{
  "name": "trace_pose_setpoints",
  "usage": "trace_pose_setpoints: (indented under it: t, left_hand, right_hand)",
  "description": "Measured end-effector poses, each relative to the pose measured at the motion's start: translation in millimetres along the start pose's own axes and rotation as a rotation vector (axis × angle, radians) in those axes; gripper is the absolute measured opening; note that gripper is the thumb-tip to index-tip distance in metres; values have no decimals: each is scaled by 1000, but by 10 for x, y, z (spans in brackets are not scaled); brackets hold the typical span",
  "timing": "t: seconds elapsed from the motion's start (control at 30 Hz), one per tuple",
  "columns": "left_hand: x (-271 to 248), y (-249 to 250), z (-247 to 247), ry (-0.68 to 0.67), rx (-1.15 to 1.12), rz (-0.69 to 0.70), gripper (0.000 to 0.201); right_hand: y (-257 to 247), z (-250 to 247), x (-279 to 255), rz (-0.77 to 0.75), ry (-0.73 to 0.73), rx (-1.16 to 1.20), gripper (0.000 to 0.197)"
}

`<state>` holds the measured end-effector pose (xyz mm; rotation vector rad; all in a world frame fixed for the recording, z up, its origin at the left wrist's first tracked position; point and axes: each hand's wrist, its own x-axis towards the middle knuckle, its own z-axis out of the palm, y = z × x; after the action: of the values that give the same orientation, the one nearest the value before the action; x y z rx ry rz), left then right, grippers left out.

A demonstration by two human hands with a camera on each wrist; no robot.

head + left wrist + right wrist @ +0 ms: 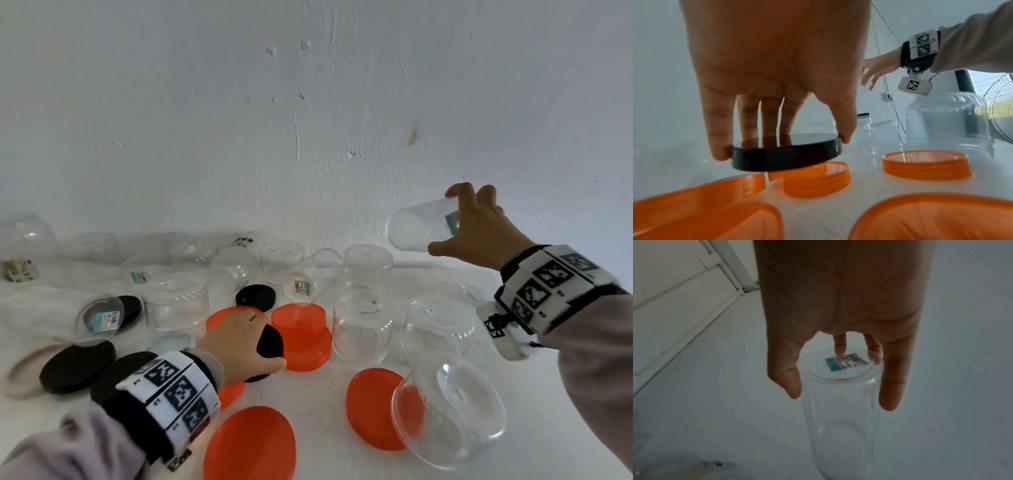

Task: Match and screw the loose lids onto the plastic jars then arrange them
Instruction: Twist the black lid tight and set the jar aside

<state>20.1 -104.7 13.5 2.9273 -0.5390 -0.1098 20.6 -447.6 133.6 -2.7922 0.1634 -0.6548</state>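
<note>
My left hand (245, 346) grips a round black lid (270, 344) by its rim, lifted just above the orange lids on the white table; in the left wrist view thumb and fingers pinch the black lid (787, 152) at opposite edges. My right hand (479, 226) holds a small clear jar (421, 224) in the air at the right, tilted sideways, fingers round its labelled base. The right wrist view shows the clear jar (840, 402) hanging from my fingertips (890, 395), its mouth pointing away.
Many clear jars stand upside down or lie across the white table (318, 387) against the white wall, one lying jar (448, 414) near the front right. Orange lids (250, 445) and black lids (77, 366) lie loose in front.
</note>
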Motion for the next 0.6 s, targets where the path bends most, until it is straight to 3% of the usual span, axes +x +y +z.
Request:
trace_pose_setpoints:
  t: [0.13, 0.23, 0.3, 0.47, 0.6]
  left_hand:
    - [-64, -83, -189, 59, -135, -39, 80]
    - [-113, -151, -354, 168, -296, -25, 60]
    - [-149, -196, -459, 244, -383, -20, 48]
    - [-220, -304, -628, 361, -575, 1, 51]
    - [-267, -346, -702, 421, -677, 34, 24]
  right_hand:
    - [-382, -7, -234, -31, 14, 117, 77]
    - [-663, 40, -433, -5, -37, 248, 70]
    - [-835, 106, -567, 51, -128, 387, 69]
    - [-1130, 354, -872, 223, -463, 788, 63]
    - [-1212, 559, -1051, 345, -544, 1016, 50]
